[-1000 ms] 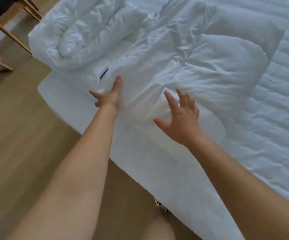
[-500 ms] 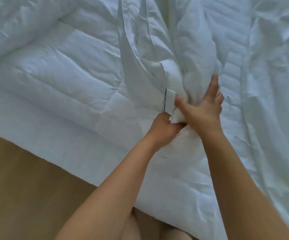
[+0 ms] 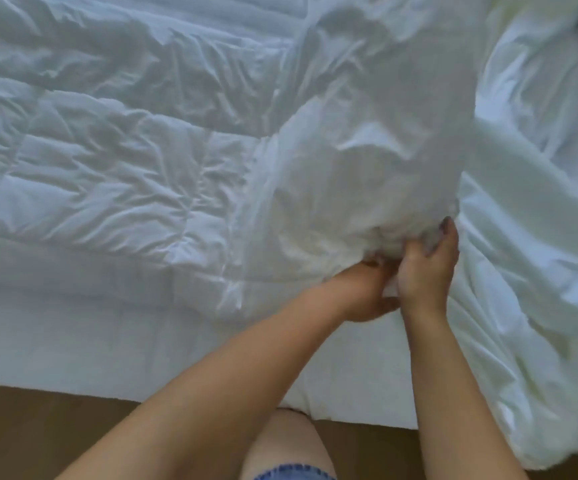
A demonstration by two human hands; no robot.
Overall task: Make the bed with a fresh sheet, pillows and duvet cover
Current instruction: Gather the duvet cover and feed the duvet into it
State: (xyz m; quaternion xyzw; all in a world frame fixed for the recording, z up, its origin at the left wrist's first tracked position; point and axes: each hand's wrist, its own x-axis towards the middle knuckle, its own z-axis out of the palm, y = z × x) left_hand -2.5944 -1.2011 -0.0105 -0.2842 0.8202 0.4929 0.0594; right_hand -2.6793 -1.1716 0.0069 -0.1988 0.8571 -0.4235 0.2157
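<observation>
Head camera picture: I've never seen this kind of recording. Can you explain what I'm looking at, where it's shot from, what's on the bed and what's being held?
There is no machine. A person wears a wide-angle camera on the head, so you look forward and down at their own bare hands. The left hand and the right hand meet close together, and each has a grip on a bunch of white bedding that rises beyond them; whether it is duvet or cover I cannot tell. To the left, a quilted white layer lies spread and creased on the bed. At the bottom are the wooden floor and the person's knee.
</observation>
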